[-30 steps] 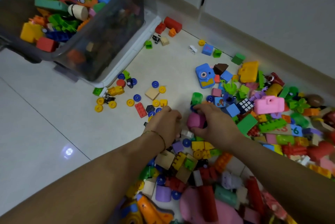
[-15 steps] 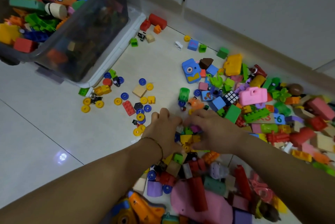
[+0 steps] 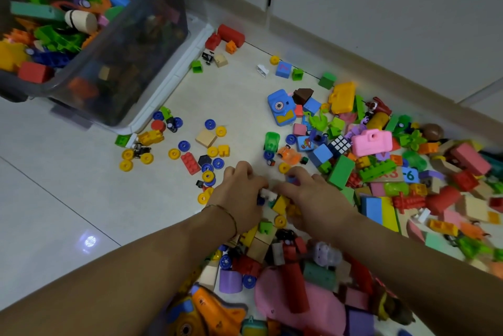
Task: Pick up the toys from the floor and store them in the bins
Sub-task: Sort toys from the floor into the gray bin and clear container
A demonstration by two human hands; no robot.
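L hand (image 3: 239, 194) & R hand (image 3: 313, 197) are lying palm-down, side by side, on toys (image 3: 340, 172) covering the floor (image 3: 81, 172); fingers are curling over small blocks, grasp not discernible. Bin (image 3: 136, 63) is sitting ahead-left of L hand.

blue tile (image 3: 410, 175): green "6" | beige board (image 3: 398, 178): faint red "3"
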